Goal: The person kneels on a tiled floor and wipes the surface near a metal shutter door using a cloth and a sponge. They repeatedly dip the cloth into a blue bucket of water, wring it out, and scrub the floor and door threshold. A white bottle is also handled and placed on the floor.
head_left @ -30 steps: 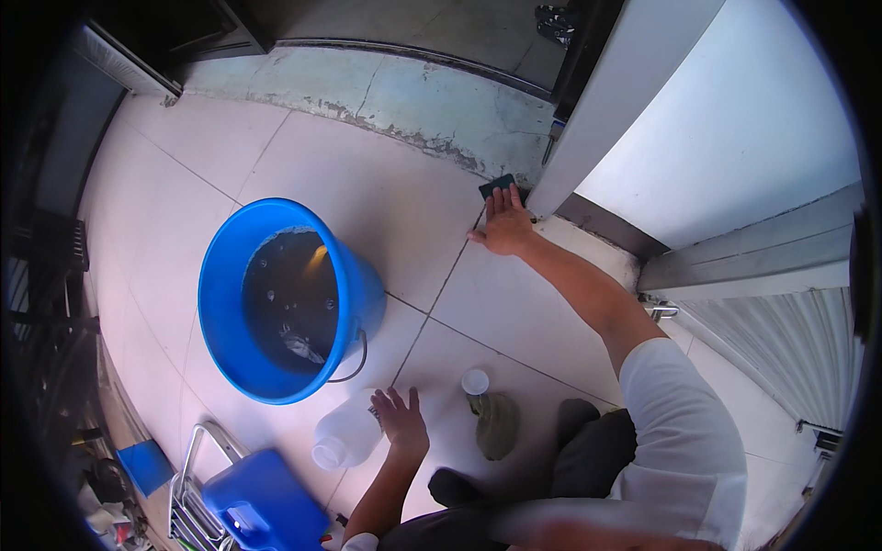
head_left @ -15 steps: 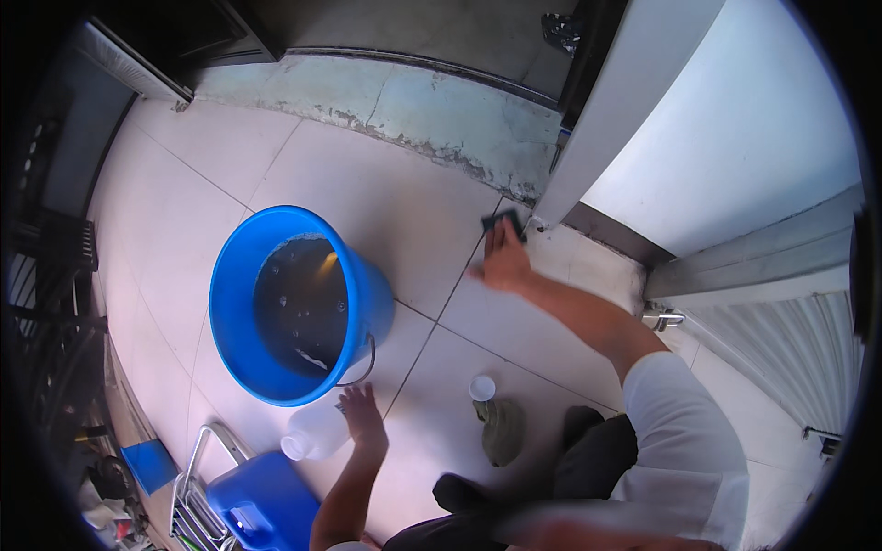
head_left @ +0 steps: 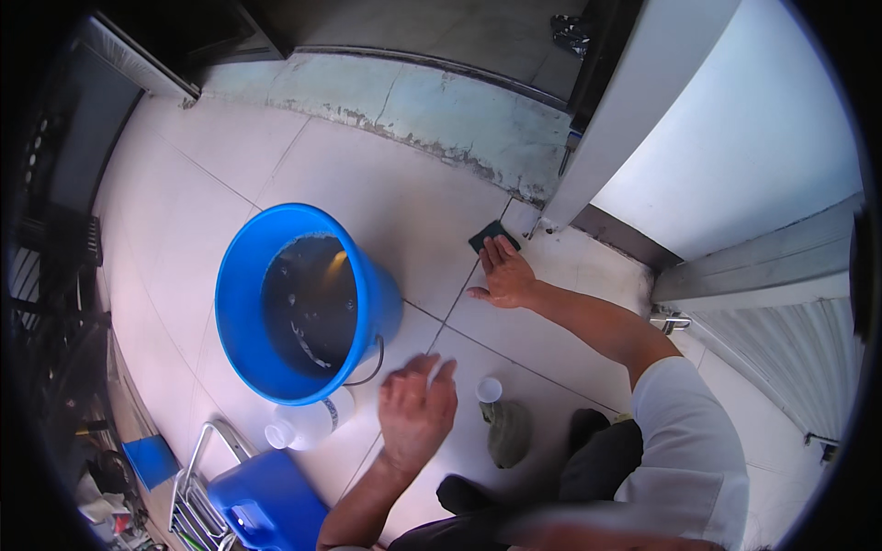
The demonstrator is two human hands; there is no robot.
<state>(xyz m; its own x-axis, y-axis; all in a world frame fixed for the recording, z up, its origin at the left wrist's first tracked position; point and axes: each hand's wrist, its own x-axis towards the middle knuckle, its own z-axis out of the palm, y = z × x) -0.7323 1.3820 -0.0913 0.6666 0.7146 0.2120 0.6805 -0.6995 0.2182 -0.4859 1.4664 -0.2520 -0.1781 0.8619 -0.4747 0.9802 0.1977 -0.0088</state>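
My right hand point(head_left: 507, 277) lies over a dark green scouring pad point(head_left: 485, 235), its fingers pressing the pad onto the tiles beside the door frame. Just right of a blue bucket point(head_left: 241, 317), my left hand point(head_left: 418, 409) hangs in the air with loosely bent fingers; I see nothing in it. Murky water point(head_left: 308, 303) with some foam fills the bucket's lower part. Below its rim a translucent white bottle point(head_left: 312, 424) lies on its side, apart from my left hand. Between my hands and feet sit a small white cup-like piece point(head_left: 489, 389) and a crumpled green cloth point(head_left: 508, 436).
A blue jug point(head_left: 266, 500) and a metal folding frame point(head_left: 207, 459) stand at the lower left, near a blue dustpan-like piece point(head_left: 150, 461). A worn stone step point(head_left: 367, 96) crosses the far side. The white door frame point(head_left: 634, 110) rises on the right.
My left hand has lifted off the white bottle and moved right. The bottle has shifted slightly. My right hand and the scouring pad have slid a little toward me.
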